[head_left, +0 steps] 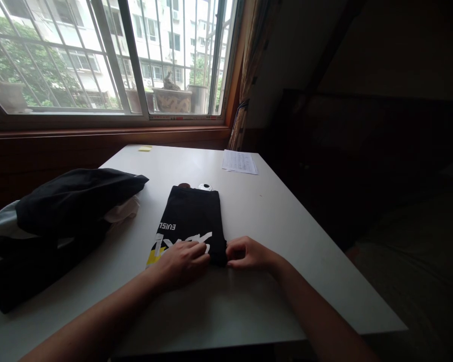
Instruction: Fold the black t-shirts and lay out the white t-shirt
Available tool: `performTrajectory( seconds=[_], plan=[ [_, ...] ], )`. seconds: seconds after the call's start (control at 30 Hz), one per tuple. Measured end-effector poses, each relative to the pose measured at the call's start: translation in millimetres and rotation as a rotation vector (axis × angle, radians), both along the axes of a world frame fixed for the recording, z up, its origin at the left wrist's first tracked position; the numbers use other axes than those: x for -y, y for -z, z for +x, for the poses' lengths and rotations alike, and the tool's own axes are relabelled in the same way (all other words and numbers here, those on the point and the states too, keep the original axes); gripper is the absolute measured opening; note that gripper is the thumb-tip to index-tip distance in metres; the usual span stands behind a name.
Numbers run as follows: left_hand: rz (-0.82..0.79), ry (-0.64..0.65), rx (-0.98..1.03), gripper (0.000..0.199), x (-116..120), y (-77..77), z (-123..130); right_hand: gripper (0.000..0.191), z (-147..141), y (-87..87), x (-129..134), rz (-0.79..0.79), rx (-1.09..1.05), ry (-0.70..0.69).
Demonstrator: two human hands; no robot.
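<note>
Head view: left hand (186, 257) lay on black garment (196, 208), right hand (251, 253) touched its edge; each grip's state I couldn't tell; even smoothing seemed wise.

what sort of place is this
Probably a room in a home, perhaps a flat: a patterned curtain hangs beside a barred window facing an apartment-like building, and clothes lie heaped on a white table.
</note>
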State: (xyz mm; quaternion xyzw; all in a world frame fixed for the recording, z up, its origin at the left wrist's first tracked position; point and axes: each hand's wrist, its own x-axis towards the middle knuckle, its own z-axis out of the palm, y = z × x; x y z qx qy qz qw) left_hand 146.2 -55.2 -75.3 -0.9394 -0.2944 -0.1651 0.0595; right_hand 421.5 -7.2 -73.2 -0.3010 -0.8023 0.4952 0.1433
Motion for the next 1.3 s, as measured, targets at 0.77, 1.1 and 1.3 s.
performTrajectory(
  seconds=[0.77,1.1,1.3],
  plan=[
    [-0.235,0.226,0.011,0.069,12.6,5.9,19.1,0.032,21.4,-6.4,-9.7,0.082,0.059,0.154],
    [-0.356,0.442,0.043,0.056,32.2,6.3,30.1,0.027,5.4,14.3,-14.4,0.329,0.088,0.387],
    [-0.379,0.555,0.109,0.039,29.5,-2.2,26.7,0.039,-0.9,15.7,-9.7,0.351,0.062,0.346]
  ],
)
